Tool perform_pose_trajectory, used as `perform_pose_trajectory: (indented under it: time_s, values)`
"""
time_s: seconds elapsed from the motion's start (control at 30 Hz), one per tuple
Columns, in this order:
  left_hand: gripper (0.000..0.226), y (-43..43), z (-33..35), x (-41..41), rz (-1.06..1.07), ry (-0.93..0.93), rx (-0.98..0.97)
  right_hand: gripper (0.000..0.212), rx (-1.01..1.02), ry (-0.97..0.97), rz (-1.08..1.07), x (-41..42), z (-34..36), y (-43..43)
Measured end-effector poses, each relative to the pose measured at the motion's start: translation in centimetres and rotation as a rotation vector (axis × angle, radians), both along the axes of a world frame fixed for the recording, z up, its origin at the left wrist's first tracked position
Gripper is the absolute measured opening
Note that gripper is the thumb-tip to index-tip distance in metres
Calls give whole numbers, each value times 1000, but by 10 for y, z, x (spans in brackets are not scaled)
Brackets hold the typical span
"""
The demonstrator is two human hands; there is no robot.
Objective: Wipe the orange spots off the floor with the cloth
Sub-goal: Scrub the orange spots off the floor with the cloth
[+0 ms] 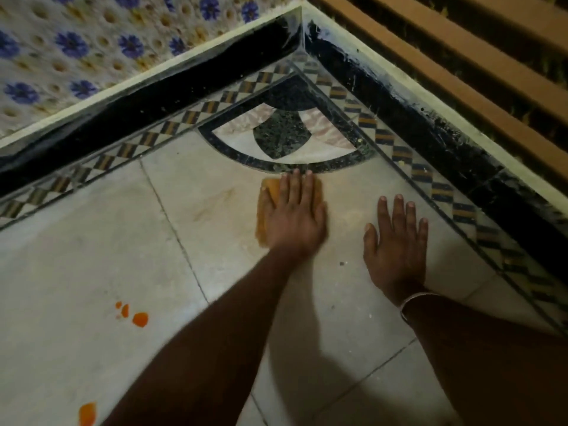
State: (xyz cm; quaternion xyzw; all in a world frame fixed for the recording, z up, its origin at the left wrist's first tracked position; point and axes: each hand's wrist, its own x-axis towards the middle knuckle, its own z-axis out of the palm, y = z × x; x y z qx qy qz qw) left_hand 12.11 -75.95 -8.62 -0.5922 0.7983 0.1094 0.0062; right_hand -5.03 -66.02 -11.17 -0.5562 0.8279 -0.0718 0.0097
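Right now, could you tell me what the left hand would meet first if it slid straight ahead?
The left hand would cross the dark arc first; probably flush, so the skirting stops it.

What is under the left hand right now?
The orange cloth, pressed flat by the left hand on the pale floor. Only the cloth's edges show; whatever lies beneath it is covered.

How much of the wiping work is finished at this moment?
Done, apparently: only a faint smear shows left of the cloth. In hand: the left hand presses the cloth flat; the right hand rests on the floor. Left: orange spots nearer the person, untouched.
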Motion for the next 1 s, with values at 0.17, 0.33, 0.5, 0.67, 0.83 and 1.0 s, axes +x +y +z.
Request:
perform_pose_trajectory:
  time_s: [0.17,0.33,0.5,0.67,0.83,1.0]
  values:
    - [73,-7,-6,63,340,-5,-49,65,7,24,-3,5,5,0]
    - [74,40,-2,38,230,10,-37,64,-54,-6,171,94,11,2]
    - [71,1,-7,104,219,-27,-50,65,-44,-54,208,124,-7,16]
    - [73,87,-4,92,433,-37,-58,66,-33,-43,195,129,-6,14]
    - [70,30,0,84,64,-29,-30,65,-29,-17,223,124,-5,16]
    - [72,37,-12,158,425,-25,-56,64,-59,-33,214,128,-7,18]
